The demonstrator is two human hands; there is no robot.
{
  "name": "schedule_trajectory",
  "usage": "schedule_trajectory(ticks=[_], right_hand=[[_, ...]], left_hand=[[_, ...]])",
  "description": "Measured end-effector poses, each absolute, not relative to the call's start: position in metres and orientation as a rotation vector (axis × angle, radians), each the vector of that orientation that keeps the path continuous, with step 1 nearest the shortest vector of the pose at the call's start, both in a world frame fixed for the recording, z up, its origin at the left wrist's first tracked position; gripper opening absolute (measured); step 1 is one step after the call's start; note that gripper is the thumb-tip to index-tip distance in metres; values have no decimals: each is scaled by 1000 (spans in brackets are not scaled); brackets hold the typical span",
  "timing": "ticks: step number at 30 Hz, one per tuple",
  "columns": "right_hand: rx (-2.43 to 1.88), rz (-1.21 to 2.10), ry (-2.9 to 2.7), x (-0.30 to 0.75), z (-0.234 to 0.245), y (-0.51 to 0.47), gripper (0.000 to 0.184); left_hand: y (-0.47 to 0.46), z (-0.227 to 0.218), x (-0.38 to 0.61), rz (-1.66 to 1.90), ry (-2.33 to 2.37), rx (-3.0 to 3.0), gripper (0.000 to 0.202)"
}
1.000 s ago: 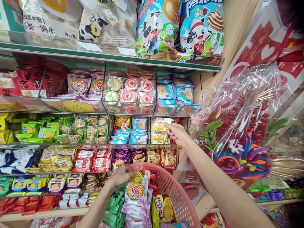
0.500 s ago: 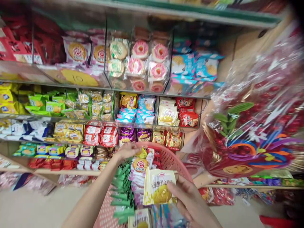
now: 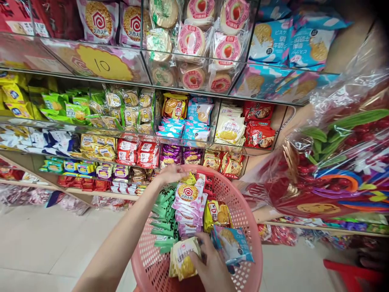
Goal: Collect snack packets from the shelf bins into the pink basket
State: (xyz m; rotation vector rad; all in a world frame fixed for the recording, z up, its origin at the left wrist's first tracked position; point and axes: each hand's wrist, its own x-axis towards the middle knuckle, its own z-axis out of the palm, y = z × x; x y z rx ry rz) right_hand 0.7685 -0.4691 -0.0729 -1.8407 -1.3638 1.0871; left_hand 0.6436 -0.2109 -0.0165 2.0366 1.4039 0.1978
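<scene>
My left hand (image 3: pixel 173 175) is closed over the far left rim of a pink plastic basket (image 3: pixel 257 247). Low inside the basket, my right hand (image 3: pixel 209 259) has its thumb and fingers on a cream-coloured biscuit packet (image 3: pixel 183 263). Part of that packet is covered by the fingers. Beside it on the right lies a blue biscuit packet (image 3: pixel 234 245), with a yellow packet (image 3: pixel 217 215) behind. A stack of pink-and-white round-biscuit packets (image 3: pixel 187 198) fills the middle, and green packets (image 3: pixel 165 219) line the left side.
Shelves ahead hold many wrapped biscuits, including a cream packet pile (image 3: pixel 229 129) and red packets (image 3: pixel 259 129). A yellow price card (image 3: pixel 103 63) reads 10. On the right stands a cellophane-wrapped arrangement (image 3: pixel 328 174). Tiled floor (image 3: pixel 45 243) shows at left.
My right hand has lowered the cream biscuit packet into the basket, moving left and down. My left hand stays at the rim. The view has moved closer to the shelves.
</scene>
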Motion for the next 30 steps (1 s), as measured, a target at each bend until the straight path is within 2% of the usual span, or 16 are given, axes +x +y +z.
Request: schedule_trajectory(ticks=[4,18,30], right_hand=[[-1861,1052,-1417,758,-85,-474,47],[-1839,889,-1331,766,-108,-488,45],[-1870,954,-1343,769,-112,-490,50]], left_hand=[[-211,-14,645,140,1428,2085,48],[-213,-10,644,114,1410,2100,47],[-215,-9,645,126,1425,2097,52]])
